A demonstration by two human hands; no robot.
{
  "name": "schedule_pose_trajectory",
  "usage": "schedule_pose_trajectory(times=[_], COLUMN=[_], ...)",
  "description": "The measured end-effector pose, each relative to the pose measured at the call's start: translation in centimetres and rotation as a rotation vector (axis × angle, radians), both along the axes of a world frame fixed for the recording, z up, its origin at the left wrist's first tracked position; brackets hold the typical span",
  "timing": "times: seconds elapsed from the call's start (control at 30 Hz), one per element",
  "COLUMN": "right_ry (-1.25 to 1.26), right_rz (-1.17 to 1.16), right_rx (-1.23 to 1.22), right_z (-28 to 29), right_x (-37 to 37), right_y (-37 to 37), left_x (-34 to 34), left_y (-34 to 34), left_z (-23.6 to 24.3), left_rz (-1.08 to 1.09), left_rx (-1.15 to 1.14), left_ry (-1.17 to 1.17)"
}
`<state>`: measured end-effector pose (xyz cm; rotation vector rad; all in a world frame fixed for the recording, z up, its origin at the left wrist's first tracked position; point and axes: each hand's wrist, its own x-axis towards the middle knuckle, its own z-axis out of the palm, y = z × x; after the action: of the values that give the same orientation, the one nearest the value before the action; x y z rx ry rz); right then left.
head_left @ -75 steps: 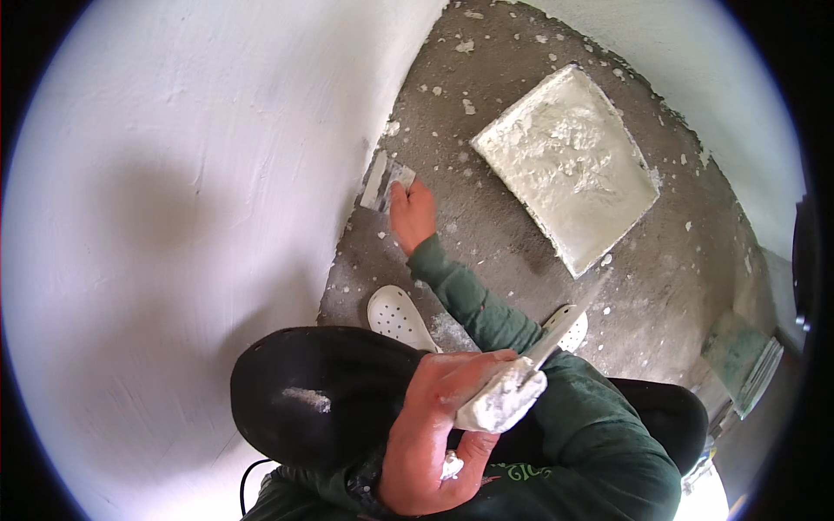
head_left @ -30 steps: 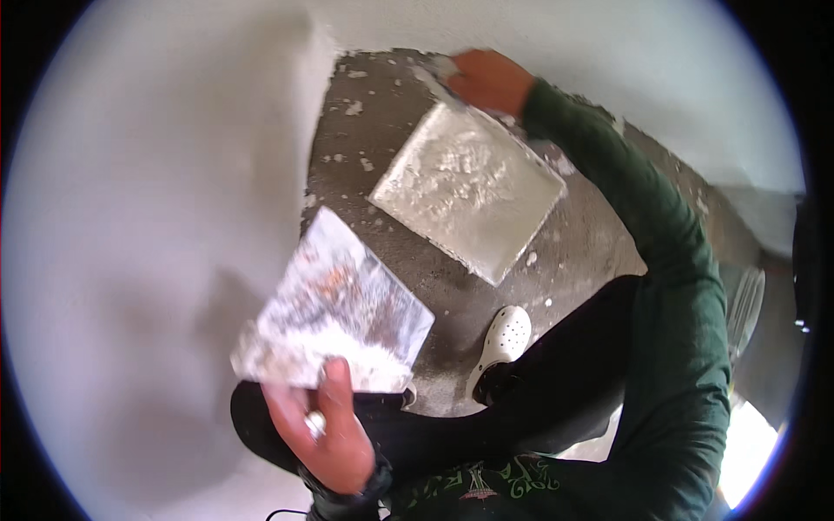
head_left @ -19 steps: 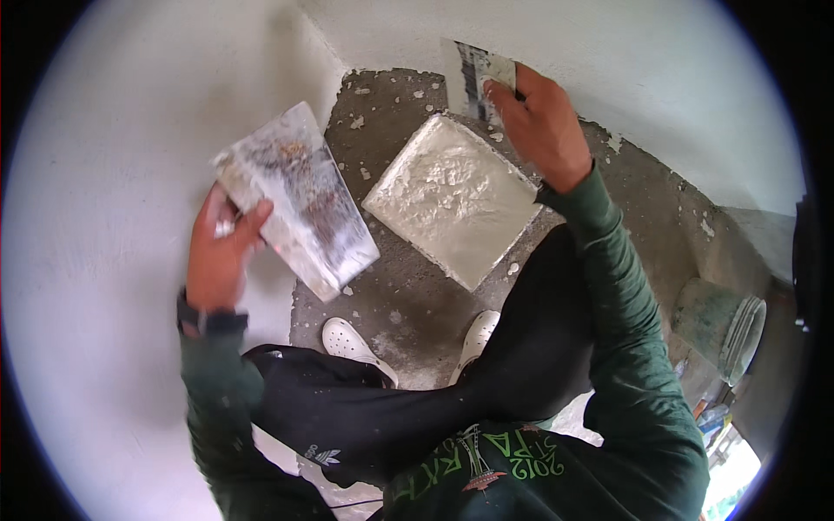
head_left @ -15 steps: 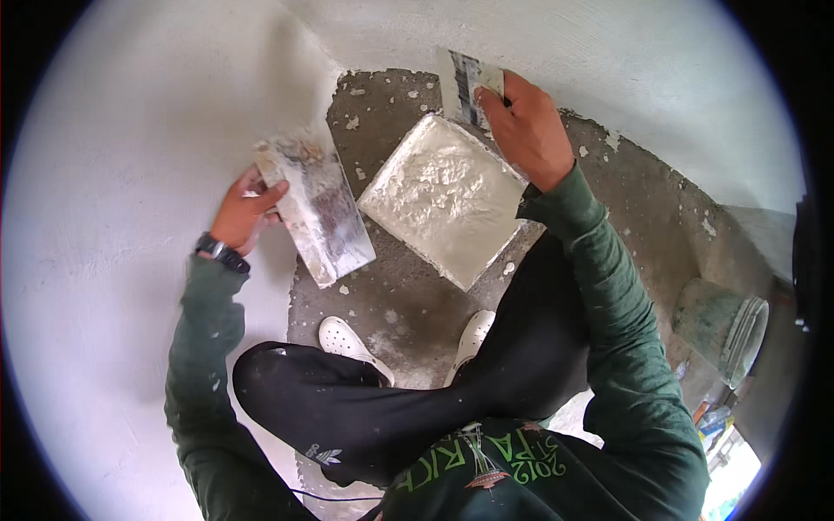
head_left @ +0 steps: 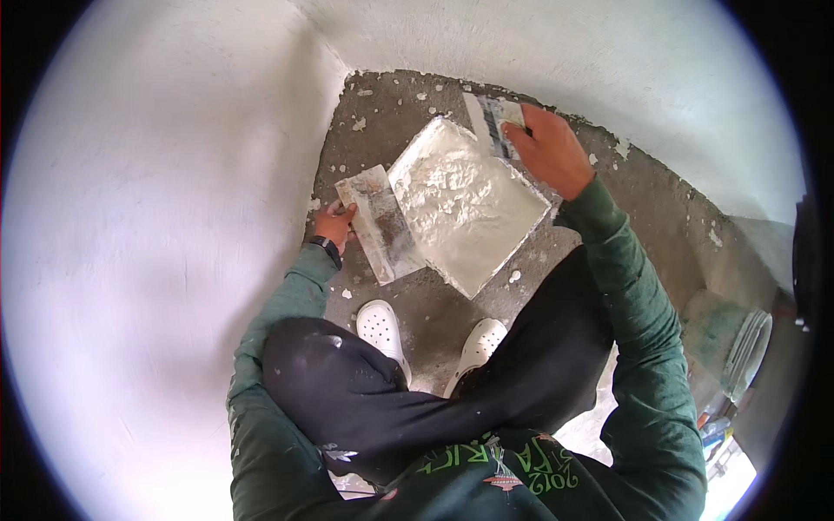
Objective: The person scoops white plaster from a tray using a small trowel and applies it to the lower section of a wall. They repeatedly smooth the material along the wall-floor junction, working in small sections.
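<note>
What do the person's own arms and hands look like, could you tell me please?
Both arms have long, dark green sleeves. The left hand and right hand are gloveless; a dark wristband, seemingly a watch, sits between left hand and cuff.

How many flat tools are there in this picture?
2: a larger tool in the left hand, at the left edge of the tray, and a smaller tool in the right hand, at its far edge. Others may be hidden in the clutter near the bucket.

Obs.: I stand in an unfinished room, building-site type: spattered bare floor (head_left: 656,221), white wall (head_left: 156,217), paste-filled tray (head_left: 512,252), stained bucket (head_left: 708,330).
</note>
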<state>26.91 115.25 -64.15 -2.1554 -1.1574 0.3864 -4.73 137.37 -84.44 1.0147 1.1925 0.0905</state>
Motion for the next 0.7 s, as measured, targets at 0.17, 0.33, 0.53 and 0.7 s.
schedule_pose_trajectory(times=[0.17,0.33,0.53,0.7], right_ry=[0.037,0.037,0.112,-0.036], right_rz=[-0.075,-0.213,-0.208,-0.286], right_rx=[-0.086,-0.128,-0.254,-0.353], right_z=[-0.1,0.6,1.4,2.1], right_x=[-0.3,-1.5,-4.4,-2.7], right_y=[2.7,6.7,16.3,20.1], left_x=[-0.3,0.5,-1.7,0.4], left_y=[4.8,12.5,25.4,27.5], left_z=[-1.8,-0.1,-3.6,-5.2], left_rz=[-0.108,-0.045,-0.143,-0.498], left_rx=[-0.057,-0.389,-0.402,-0.088], left_ry=[-0.001,-0.053,-0.014,-0.104])
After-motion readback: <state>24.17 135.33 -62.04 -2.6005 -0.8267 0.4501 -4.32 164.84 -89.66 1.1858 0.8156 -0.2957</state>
